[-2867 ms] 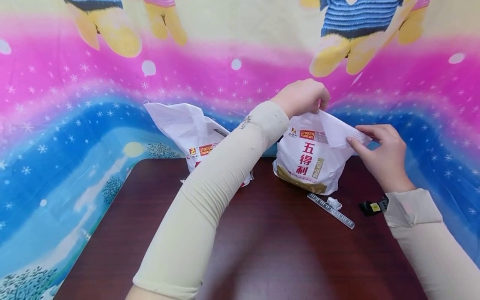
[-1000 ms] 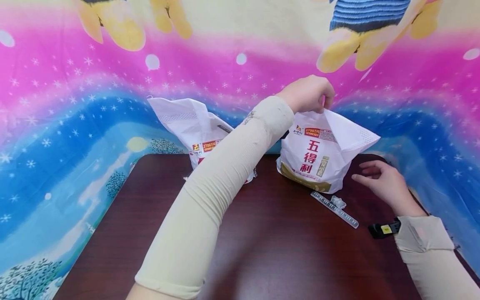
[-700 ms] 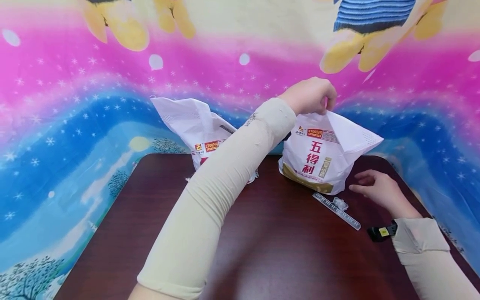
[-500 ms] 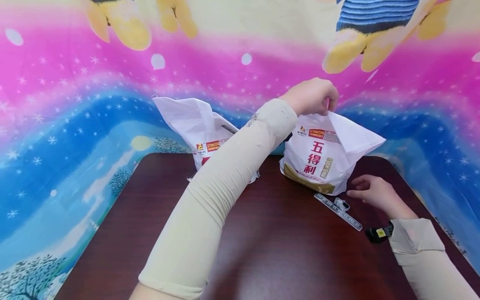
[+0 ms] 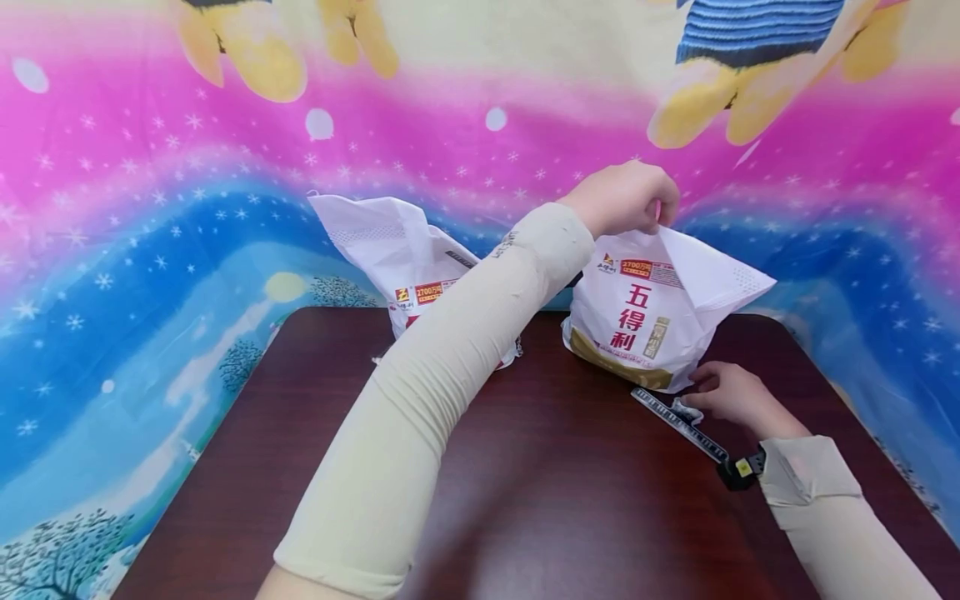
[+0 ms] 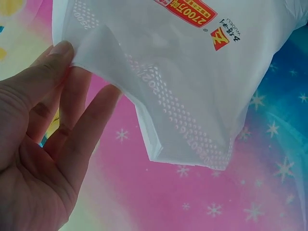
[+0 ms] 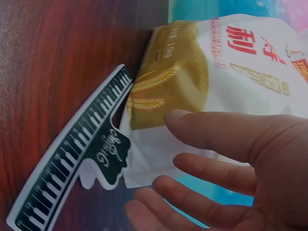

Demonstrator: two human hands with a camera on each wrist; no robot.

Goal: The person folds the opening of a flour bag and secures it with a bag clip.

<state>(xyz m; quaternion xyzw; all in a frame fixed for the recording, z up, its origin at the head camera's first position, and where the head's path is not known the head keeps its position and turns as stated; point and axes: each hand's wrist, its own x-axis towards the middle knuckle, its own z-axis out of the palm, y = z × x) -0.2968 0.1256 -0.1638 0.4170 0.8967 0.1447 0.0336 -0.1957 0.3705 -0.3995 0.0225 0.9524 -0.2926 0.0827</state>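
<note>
A white flour bag (image 5: 645, 317) with red characters and a gold base stands at the table's back right. My left hand (image 5: 626, 196) pinches its top edge; the thumb and fingertips (image 6: 62, 48) show on the white rim in the left wrist view. In front of the bag lies a long clip (image 5: 678, 423) printed with piano keys. Beside the clip's handle (image 7: 109, 156) is my right hand (image 5: 731, 396), its fingers spread and loosely bent. The right wrist view shows a gap between the fingers and the clip.
A second white flour bag (image 5: 393, 242) stands at the back left, partly hidden by my left sleeve (image 5: 435, 367). The dark wooden table (image 5: 570, 500) meets a printed cloth backdrop (image 5: 420, 117) behind. My right wrist's black camera (image 5: 738, 472) sits close to the clip's near end.
My right hand has let go of the bag's top right corner and come down to the clip's handle. My left hand keeps its pinch on the bag.
</note>
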